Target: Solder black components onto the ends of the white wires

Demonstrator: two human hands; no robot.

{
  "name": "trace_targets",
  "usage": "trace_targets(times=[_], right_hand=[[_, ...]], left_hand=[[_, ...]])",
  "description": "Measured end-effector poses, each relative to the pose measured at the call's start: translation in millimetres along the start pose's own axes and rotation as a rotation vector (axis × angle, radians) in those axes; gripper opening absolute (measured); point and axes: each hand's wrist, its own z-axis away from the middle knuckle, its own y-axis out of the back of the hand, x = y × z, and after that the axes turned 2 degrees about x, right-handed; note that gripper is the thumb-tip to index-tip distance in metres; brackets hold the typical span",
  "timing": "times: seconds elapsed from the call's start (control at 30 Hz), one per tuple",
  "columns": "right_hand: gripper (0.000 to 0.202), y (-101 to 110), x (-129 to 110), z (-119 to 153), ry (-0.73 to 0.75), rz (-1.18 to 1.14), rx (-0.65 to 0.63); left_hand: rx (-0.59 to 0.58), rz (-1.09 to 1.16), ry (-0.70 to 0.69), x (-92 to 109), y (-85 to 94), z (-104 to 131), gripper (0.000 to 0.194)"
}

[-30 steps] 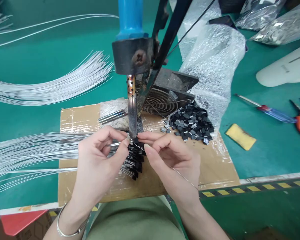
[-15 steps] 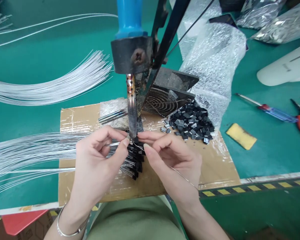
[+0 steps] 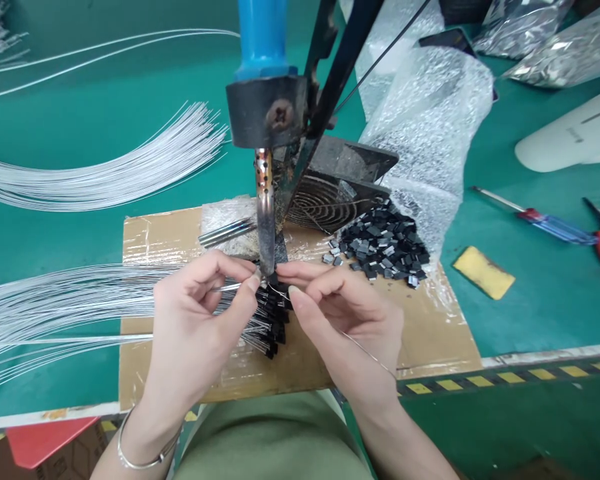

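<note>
On my remote feed, the left hand (image 3: 195,327) pinches a white wire (image 3: 229,288) between thumb and forefinger, just beside the tip of the soldering iron (image 3: 265,223). Opposite, the right hand (image 3: 353,320) grips a thin silvery wire (image 3: 279,292) running toward that tip. I cannot make out the white wire's end (both hands crowd it). A white container (image 3: 555,143), cut off at right, bears lettering illegible to me.

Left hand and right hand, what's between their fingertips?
In the head view, the soldering iron's tip and a thin silvery wire lie between the left hand and right hand.
</note>
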Motion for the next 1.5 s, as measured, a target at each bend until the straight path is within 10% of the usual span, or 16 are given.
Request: trace_targets(times=[1.5], right_hand=[[0.021, -3.1, -0.6, 0.8, 0.059, 0.094, 0.013]], left_hand=[[0.013, -0.014, -0.028, 0.2, 0.8, 3.0, 0.015]])
